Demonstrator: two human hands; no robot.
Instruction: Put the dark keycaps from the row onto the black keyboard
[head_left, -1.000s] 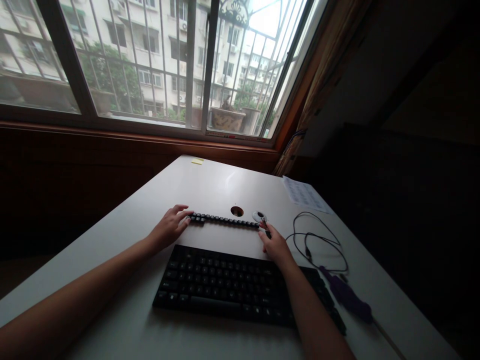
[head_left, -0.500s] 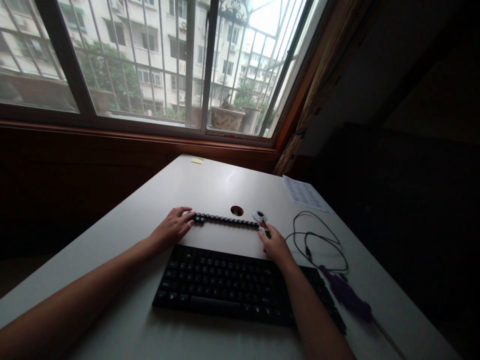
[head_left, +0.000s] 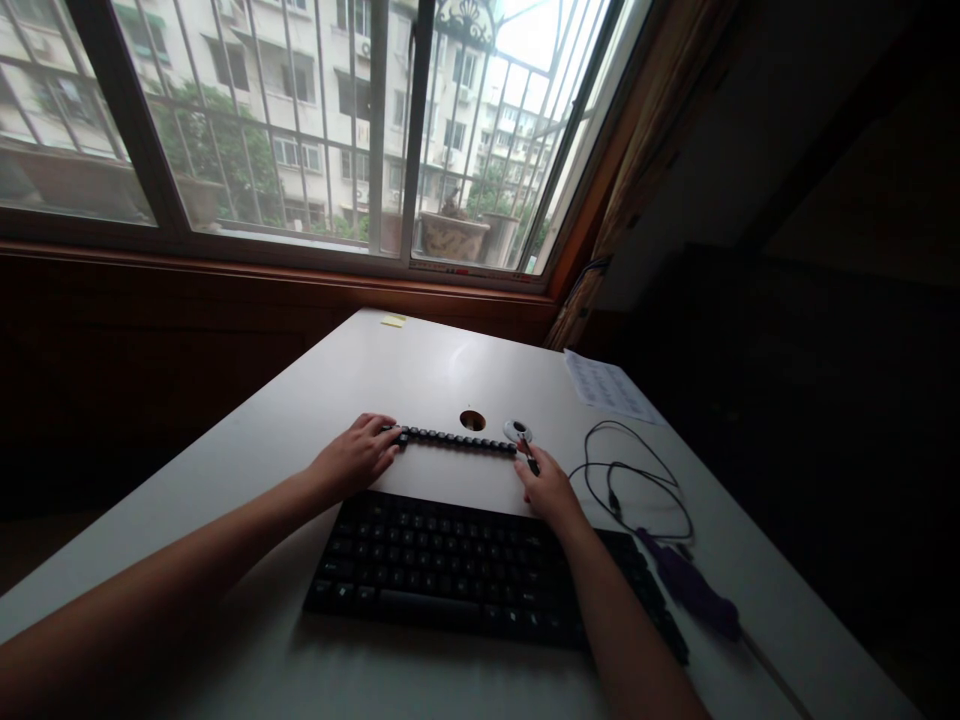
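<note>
Currently, head view: left hand (head_left: 365,450) curled over left end of keycap row (head_left: 457,440), grip unclear; right hand (head_left: 547,485) closed on slim tool (head_left: 533,466) by other end. Uneven sideways push could buckle row. Keyboard (head_left: 450,565) nearer than hands, on pale tabletop (head_left: 420,370); barred window (head_left: 300,110) beyond.

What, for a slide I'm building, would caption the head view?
Left hand at a row of keycaps, right hand holding a slim tool, beyond a black keyboard.
</note>
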